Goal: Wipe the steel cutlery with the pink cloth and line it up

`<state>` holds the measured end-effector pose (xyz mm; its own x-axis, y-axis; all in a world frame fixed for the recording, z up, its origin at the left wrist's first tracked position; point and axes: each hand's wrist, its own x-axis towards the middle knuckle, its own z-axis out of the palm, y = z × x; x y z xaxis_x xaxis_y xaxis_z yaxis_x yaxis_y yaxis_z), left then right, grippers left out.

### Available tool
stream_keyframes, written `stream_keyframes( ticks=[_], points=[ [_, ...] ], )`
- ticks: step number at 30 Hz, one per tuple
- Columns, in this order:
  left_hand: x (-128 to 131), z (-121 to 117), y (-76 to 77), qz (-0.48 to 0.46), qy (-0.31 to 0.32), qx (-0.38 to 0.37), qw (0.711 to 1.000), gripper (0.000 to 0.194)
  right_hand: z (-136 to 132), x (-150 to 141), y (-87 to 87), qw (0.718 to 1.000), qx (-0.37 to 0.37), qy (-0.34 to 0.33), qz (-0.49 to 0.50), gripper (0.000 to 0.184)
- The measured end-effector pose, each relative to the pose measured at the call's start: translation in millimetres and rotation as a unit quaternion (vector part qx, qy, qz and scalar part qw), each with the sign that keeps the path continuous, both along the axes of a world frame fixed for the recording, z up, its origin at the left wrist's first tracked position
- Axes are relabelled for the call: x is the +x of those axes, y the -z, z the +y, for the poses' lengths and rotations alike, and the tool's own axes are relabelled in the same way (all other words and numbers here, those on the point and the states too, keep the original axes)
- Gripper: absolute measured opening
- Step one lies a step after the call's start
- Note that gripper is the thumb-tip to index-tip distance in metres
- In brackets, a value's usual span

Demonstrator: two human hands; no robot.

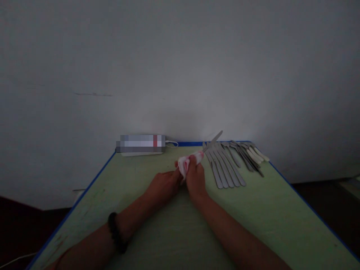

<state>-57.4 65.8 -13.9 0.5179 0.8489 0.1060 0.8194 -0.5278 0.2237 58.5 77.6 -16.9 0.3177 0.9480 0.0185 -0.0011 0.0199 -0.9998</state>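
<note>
A table knife [216, 138] points up and to the right, its blade bare and its handle wrapped in a white and pink cloth [184, 165]. My right hand [196, 179] is closed around the cloth and the knife inside it, thumb on top. My left hand [166, 184] is closed on the cloth at the handle's lower end; its fingertips are partly hidden. Just right of my hands, several table knives [225, 170] lie side by side, handles toward me. Beyond them is a cluster of dark-handled cutlery [245, 157], with white-handled pieces [257, 154] at its right side.
A pale green table [118, 195] with a blue edge stands against a grey wall [180, 75]. At its back left is a white box-like object [142, 153], largely blurred out, with a white cable [172, 142] beside it.
</note>
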Motion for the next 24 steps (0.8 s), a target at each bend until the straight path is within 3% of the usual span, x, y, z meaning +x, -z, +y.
stream_keyframes(
  ticks=[5, 12, 15, 17, 21, 24],
  points=[
    [-0.3, -2.5, -6.3, -0.191, -0.002, -0.068, 0.979, 0.029, -7.8, -4.9, -3.1, 1.000, -0.011, 0.024, -0.007, 0.050],
    [-1.2, 10.2, -1.8, -0.376, -0.008, -0.282, 0.883, 0.036, -11.3, -9.3, -9.4, 0.998, 0.003, -0.008, 0.064, 0.049],
    [-1.6, 8.7, -3.1, -0.381, 0.022, -0.303, 0.873, 0.030, -0.1, 5.3, -11.3, 1.000, -0.006, 0.019, 0.020, 0.050],
    [-2.1, 5.2, -6.2, -0.350, 0.034, -0.308, 0.884, 0.029, 13.2, 25.7, -12.7, 0.997, -0.008, 0.070, -0.022, 0.051],
    [-1.9, -0.8, -11.1, -0.296, 0.051, -0.322, 0.898, 0.033, 38.0, 66.8, -14.0, 0.987, -0.017, 0.161, -0.013, 0.050],
    [1.7, -2.8, -11.3, -0.293, 0.050, -0.324, 0.898, 0.035, 38.0, 68.5, -12.5, 0.984, -0.015, 0.169, -0.050, 0.053]
  ],
)
